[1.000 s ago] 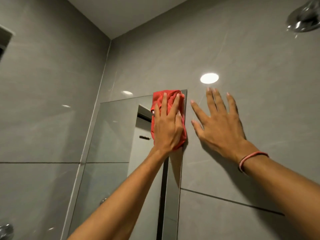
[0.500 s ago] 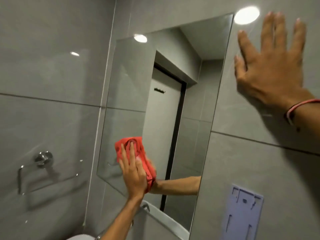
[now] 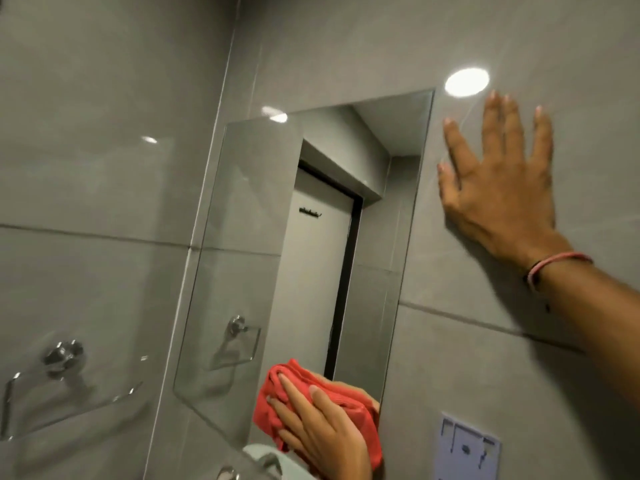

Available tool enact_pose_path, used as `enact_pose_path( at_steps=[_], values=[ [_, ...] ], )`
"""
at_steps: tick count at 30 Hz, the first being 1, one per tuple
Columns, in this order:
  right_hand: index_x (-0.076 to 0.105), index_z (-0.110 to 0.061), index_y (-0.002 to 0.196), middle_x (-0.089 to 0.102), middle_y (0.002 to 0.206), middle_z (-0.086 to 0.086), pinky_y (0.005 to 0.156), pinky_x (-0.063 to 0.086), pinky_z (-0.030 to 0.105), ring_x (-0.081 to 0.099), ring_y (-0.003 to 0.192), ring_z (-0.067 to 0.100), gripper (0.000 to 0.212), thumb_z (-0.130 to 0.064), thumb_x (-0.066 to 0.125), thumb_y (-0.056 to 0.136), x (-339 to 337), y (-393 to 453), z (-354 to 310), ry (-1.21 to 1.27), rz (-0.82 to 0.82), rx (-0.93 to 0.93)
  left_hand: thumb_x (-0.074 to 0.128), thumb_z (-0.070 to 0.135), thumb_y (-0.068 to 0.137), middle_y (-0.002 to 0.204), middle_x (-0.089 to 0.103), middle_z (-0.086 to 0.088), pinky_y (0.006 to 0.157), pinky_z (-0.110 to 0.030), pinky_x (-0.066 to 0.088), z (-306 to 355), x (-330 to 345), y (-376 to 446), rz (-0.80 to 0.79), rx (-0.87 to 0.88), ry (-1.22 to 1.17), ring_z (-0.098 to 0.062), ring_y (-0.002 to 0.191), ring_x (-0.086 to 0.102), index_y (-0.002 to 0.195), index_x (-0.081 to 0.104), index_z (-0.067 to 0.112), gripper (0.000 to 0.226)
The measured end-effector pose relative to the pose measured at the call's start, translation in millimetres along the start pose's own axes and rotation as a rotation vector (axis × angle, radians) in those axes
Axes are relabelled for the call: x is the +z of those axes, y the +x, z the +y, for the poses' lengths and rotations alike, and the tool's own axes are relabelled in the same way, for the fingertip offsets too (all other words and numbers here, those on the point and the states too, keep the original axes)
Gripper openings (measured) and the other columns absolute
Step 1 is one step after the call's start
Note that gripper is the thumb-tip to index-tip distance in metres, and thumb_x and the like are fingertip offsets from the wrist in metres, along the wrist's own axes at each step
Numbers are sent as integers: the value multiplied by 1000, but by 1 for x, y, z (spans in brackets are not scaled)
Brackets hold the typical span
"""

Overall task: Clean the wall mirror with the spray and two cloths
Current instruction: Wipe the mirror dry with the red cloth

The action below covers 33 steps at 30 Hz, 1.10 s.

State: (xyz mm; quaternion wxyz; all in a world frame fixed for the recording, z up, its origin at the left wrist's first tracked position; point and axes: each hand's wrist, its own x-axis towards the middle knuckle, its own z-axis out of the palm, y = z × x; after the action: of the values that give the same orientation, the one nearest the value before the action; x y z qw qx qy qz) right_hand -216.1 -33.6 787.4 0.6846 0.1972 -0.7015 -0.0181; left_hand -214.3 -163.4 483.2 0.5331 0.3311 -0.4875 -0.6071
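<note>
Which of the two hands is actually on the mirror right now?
The left hand, pressing the red cloth low on the mirror. The right hand lies flat on the wall tile beside it, empty.

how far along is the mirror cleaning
Done: the mirror shows no streaks or spray up top. In hand: the left hand presses the red cloth on its bottom right corner, right hand flat on the wall. Left: no spray or second cloth in view, so a second-cloth pass may remain.
</note>
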Motion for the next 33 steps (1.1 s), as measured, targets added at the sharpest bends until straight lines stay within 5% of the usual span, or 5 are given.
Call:
enact_pose_path(
  at_steps=[10,14,24,30,33],
  values=[
    [68,-18,142,72,139,0,100,38,-6,66,122,5,60,-50,56,94,-58,-6,94,891,170,323,51,21,100,170,23,0,127,-40,15,246,78,-2,-161,664,-221,-25,156,18,156,35,28,59],
    [67,-16,141,75,130,8,113,53,42,72,121,22,50,-43,61,99,-73,-1,121,1189,110,509,50,-6,87,162,42,-5,127,-40,26,343,95,-24,-399,956,-371,-25,150,37,151,45,16,68],
    [83,-22,104,81,95,4,92,61,46,77,85,20,59,-73,58,88,-166,3,155,1557,-310,759,59,-8,90,163,17,-35,129,-32,17,368,80,-101,-742,1783,-344,-35,157,15,153,15,-12,77],
    [75,-10,104,80,81,4,60,68,37,78,65,14,10,-6,67,98,-182,-27,143,1590,-183,836,78,48,80,169,14,-22,128,-42,26,339,16,-109,-782,1664,-258,-29,157,22,158,10,0,114],
    [73,-13,108,83,79,0,54,66,32,80,65,11,13,-8,64,101,-181,-44,138,1652,-177,859,56,63,87,166,30,4,124,-41,33,303,-12,-93,-820,1102,-429,-12,153,31,158,28,21,87]
  ],
)
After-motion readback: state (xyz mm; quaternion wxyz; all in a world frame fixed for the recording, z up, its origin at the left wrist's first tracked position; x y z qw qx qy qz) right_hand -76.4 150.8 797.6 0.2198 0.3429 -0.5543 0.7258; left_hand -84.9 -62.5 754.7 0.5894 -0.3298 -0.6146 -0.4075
